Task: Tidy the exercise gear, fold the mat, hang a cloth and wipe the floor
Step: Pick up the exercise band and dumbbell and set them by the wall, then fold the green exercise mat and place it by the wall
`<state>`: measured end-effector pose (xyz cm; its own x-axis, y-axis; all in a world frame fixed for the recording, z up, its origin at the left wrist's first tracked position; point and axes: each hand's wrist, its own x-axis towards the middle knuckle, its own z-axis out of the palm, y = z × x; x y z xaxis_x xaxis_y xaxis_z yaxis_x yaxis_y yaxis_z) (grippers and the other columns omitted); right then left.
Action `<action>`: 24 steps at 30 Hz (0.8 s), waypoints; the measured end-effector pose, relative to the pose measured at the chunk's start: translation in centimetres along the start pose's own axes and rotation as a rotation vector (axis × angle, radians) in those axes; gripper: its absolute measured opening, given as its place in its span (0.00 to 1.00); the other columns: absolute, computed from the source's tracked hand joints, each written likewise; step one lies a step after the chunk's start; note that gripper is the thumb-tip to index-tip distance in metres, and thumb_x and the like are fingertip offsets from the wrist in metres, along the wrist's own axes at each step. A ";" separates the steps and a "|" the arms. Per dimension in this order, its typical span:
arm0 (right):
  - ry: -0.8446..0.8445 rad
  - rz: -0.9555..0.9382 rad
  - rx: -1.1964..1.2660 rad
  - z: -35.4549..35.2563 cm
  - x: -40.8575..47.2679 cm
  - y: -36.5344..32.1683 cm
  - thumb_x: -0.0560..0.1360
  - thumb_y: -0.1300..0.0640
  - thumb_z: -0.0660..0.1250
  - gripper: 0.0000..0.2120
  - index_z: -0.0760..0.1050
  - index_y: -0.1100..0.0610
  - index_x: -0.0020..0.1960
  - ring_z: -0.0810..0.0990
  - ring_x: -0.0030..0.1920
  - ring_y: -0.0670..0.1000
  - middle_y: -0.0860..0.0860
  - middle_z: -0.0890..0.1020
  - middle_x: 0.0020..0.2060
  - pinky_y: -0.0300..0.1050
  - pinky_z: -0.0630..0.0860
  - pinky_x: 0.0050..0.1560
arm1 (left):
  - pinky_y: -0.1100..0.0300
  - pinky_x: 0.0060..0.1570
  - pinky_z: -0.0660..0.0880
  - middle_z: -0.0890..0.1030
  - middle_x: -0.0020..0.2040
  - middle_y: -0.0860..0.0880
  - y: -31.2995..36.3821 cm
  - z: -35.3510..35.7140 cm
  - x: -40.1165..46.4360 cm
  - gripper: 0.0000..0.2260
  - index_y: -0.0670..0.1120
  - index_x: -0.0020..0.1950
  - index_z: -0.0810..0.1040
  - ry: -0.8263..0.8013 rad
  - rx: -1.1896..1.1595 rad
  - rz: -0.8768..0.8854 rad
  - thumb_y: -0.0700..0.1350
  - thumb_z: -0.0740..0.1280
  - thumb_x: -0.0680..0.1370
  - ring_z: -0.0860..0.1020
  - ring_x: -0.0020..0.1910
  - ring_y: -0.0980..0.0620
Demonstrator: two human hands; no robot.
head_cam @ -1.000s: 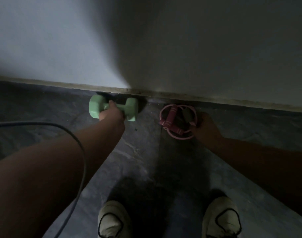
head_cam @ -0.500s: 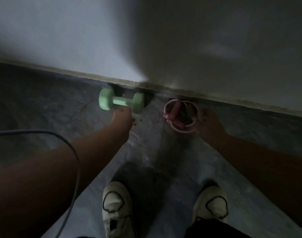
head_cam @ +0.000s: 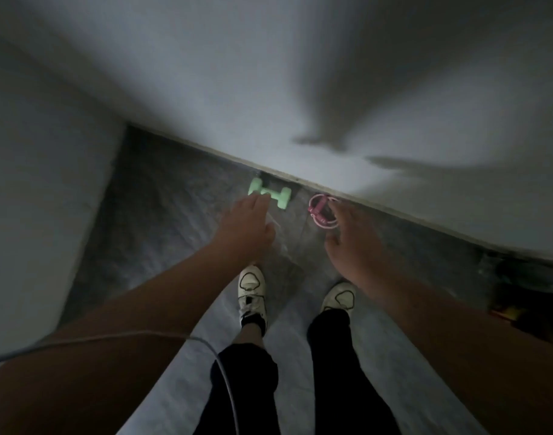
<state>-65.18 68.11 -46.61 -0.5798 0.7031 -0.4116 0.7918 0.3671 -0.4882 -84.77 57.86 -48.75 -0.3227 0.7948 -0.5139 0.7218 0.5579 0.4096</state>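
A mint green dumbbell (head_cam: 270, 194) lies on the dark floor against the base of the white wall. Just right of it sits a coiled pink jump rope (head_cam: 319, 210) with pink handles. My left hand (head_cam: 244, 228) hovers above and in front of the dumbbell, fingers relaxed, holding nothing. My right hand (head_cam: 353, 240) hangs beside the jump rope with its fingers spread and empty; its fingertips overlap the rope's right edge in the picture.
A white wall (head_cam: 268, 105) runs across the back and another stands at the left (head_cam: 33, 199). My two white shoes (head_cam: 251, 287) stand on the grey floor. A thin cable (head_cam: 224, 381) crosses my left arm. Dark, unclear objects sit far right (head_cam: 526, 287).
Both hands have let go and lifted away from the dumbbell and the jump rope. The camera has risen and pulled back, so both items look smaller and farther.
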 end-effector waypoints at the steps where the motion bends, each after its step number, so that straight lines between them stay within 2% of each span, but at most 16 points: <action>1: -0.010 -0.018 -0.036 -2.9 -1.5 -2.4 0.74 0.62 0.65 0.28 0.66 0.58 0.73 0.65 0.73 0.58 0.56 0.69 0.72 0.50 0.62 0.71 | 0.44 0.74 0.61 0.64 0.77 0.42 0.8 -3.4 -2.2 0.28 0.45 0.78 0.58 0.015 0.031 -0.006 0.50 0.60 0.80 0.62 0.75 0.43; 5: -0.012 -0.085 -0.184 -12.5 -6.8 -10.7 0.78 0.56 0.63 0.28 0.61 0.57 0.77 0.60 0.76 0.56 0.56 0.65 0.75 0.49 0.54 0.75 | 0.42 0.75 0.57 0.61 0.78 0.41 3.4 -15.1 -10.1 0.28 0.47 0.78 0.58 0.129 0.124 0.009 0.51 0.59 0.80 0.58 0.77 0.40; 9: 0.112 -0.138 -0.238 -18.2 -10.7 -17.1 0.77 0.56 0.62 0.28 0.62 0.57 0.76 0.62 0.75 0.59 0.57 0.66 0.74 0.57 0.61 0.75 | 0.43 0.77 0.53 0.55 0.80 0.43 5.2 -23.1 -17.0 0.28 0.48 0.80 0.53 0.223 0.167 0.017 0.53 0.56 0.81 0.52 0.79 0.42; 12: 0.146 -0.199 -0.284 -20.6 -12.9 -20.7 0.78 0.54 0.62 0.30 0.59 0.56 0.78 0.59 0.77 0.58 0.57 0.63 0.76 0.56 0.57 0.77 | 0.42 0.77 0.52 0.54 0.81 0.43 6.1 -26.5 -21.5 0.28 0.49 0.80 0.51 0.302 0.206 0.011 0.54 0.54 0.82 0.50 0.80 0.42; 18: 0.130 -0.425 -0.279 -22.9 -16.3 -25.4 0.80 0.51 0.60 0.30 0.56 0.53 0.79 0.54 0.78 0.55 0.53 0.60 0.78 0.51 0.52 0.76 | 0.42 0.76 0.52 0.56 0.80 0.43 5.7 -28.7 -29.3 0.29 0.48 0.79 0.54 0.447 0.191 -0.197 0.54 0.57 0.80 0.53 0.79 0.41; 24: -0.008 -0.698 -0.351 -23.3 -19.9 -26.2 0.80 0.50 0.59 0.28 0.54 0.50 0.78 0.52 0.79 0.54 0.51 0.57 0.79 0.53 0.55 0.76 | 0.44 0.76 0.48 0.53 0.81 0.43 8.1 -23.1 -38.8 0.31 0.49 0.80 0.51 0.576 0.124 -0.469 0.56 0.56 0.79 0.50 0.79 0.42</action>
<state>-69.96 58.70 -7.72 -0.9664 0.2346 -0.1049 0.2568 0.8949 -0.3649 -80.50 37.10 -8.13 -0.8576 0.4990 -0.1244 0.4828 0.8645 0.1396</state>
